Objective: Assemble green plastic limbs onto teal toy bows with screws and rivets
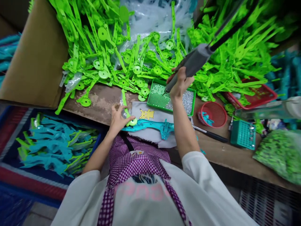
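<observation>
My right hand point(180, 83) is closed round a grey powered screwdriver point(192, 61) hanging on a black cable; its tip points down into a green tray point(154, 99) filled with small silver screws. My left hand point(118, 117) pinches a bright green plastic strip part point(127, 111) against the end of a teal plastic piece point(150, 125). The teal piece lies across a grey cloth point(145, 114) with a yellow cartoon figure, at the near edge of the wooden bench.
A big heap of green plastic parts point(131, 53) covers the back of the bench. A round red basket point(213, 113), a red tray point(256, 94), a teal box point(243, 134) and a bag of green bits point(279, 152) sit to the right. Finished teal-and-green pieces point(54, 147) fill a bin at lower left, beside a cardboard box point(37, 59).
</observation>
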`<state>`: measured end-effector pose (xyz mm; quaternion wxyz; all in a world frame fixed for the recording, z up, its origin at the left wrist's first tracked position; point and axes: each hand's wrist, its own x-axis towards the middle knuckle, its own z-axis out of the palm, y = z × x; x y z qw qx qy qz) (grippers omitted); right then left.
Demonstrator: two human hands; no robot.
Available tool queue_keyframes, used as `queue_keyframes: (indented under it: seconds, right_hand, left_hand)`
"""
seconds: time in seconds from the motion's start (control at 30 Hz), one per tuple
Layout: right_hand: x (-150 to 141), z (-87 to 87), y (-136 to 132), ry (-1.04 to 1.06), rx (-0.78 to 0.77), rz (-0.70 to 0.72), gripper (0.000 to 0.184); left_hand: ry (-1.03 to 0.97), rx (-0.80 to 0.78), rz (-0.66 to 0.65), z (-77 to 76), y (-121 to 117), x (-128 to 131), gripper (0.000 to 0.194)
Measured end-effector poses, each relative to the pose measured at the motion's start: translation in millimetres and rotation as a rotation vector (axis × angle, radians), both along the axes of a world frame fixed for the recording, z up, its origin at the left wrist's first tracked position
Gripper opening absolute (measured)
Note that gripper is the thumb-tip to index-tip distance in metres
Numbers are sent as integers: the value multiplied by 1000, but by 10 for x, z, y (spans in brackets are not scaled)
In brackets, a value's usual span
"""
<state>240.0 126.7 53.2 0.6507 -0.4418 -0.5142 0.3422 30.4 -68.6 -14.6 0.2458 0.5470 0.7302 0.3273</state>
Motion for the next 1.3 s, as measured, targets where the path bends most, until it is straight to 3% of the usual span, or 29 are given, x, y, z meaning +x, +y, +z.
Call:
queue_keyframes:
  seconds: [0.3,0.43,0.53,0.63,0.77,0.87,0.93,1.03,1.17,1.3]
  right_hand:
    - [-13,-231,271,-23,-27,74,65]
    - [34,-309,305,-33,-58,107,62]
    - [42,-349,309,-10,-61,32,62]
    - [38,-386,322,-11,-54,-3,68]
    - [51,-419,339,-24,-79,56,70]
    - [53,-406,324,-3,-89,88,68]
    - [39,-376,301,10,-76,71,66]
    - [5,-316,263,30,-61,46,62]
    - [-20,-251,238,61,-59,33,57]
    - [11,-203,249,54,-67,35,58]
  left_hand:
    - [-28,-37,-148,-8,291,-140,50]
    - [-63,0,-111,-48,309,-164,70]
    - [-142,49,11,-90,160,-226,82]
    - [-281,-14,116,-96,-112,-295,68]
    - [-394,-145,67,-18,-461,-304,70]
    - [-277,-95,70,101,-526,-273,62]
    - [-174,-8,86,206,-430,-267,41]
    - [-134,106,19,376,-105,-294,22]
    - [-164,143,-90,536,359,-352,18]
    - [-134,119,-187,523,445,-374,22]
